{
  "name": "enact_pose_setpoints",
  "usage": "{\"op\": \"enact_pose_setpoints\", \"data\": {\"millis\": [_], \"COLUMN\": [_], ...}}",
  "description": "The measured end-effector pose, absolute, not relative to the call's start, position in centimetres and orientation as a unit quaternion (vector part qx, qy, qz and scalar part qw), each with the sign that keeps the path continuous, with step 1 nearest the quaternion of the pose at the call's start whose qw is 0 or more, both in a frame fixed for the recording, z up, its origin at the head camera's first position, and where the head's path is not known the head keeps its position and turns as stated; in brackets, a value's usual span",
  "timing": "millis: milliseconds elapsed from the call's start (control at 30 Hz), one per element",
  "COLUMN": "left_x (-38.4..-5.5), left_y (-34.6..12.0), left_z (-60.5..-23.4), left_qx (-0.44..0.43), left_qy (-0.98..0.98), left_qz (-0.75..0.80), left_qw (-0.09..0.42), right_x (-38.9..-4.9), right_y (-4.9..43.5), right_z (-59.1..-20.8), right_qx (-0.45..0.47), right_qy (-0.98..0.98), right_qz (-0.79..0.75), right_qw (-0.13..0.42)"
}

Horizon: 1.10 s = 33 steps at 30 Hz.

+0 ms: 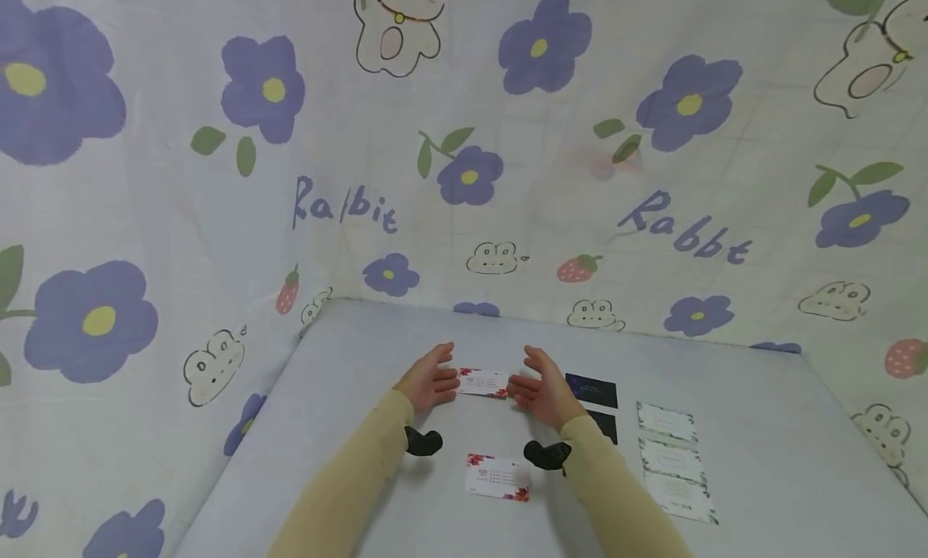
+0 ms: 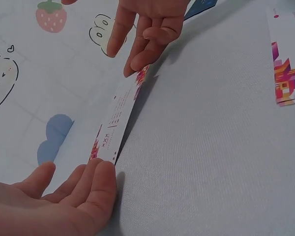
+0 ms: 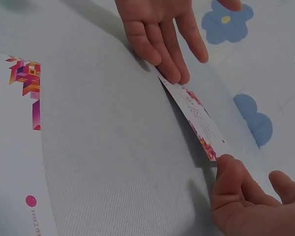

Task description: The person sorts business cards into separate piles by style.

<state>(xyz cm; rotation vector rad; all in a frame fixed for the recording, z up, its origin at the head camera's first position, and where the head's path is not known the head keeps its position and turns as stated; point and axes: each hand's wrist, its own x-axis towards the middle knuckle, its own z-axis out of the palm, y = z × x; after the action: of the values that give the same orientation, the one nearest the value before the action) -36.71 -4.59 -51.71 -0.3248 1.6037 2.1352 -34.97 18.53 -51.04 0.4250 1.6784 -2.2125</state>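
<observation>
A white business card with red-orange corner patterns [image 1: 482, 383] lies lengthwise between the two hands, slightly raised, with a shadow under its near edge. My left hand [image 1: 428, 383] touches its left end with the fingertips, the thumb held apart. At the other end, the fingertips of my right hand [image 1: 545, 393] meet the card, fingers slightly bent and thumb free. In the left wrist view the card [image 2: 113, 120] spans from one hand's fingertips to the other's. Nearer the body lies a matching card [image 1: 497, 479], which in the left wrist view looks like more than one stacked.
Right of the right hand lie a dark card [image 1: 590, 390] and another dark card [image 1: 604, 427], partly hidden by the forearm. Farther right is a column of white cards with green leaf borders [image 1: 670, 460]. A printed curtain [image 1: 536, 212] rises behind the grey-white table [image 1: 348, 341].
</observation>
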Motion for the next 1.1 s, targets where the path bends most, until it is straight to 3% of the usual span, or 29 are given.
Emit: {"op": "enact_pose_setpoints", "data": {"millis": [700, 1100], "left_x": [-35.1, -29.7], "left_y": [-4.5, -6.1], "left_z": [-52.3, -50.0], "left_qx": [-0.067, 0.013], "left_qy": [0.599, 0.571], "left_qz": [0.765, 0.775], "left_qw": [0.227, 0.272], "right_x": [-31.7, -26.9], "right_y": [18.4, 20.3], "right_z": [-50.3, -48.9], "right_qx": [0.098, 0.067], "right_qy": [0.646, 0.683], "right_qz": [-0.744, -0.709], "right_qw": [0.143, 0.162]}}
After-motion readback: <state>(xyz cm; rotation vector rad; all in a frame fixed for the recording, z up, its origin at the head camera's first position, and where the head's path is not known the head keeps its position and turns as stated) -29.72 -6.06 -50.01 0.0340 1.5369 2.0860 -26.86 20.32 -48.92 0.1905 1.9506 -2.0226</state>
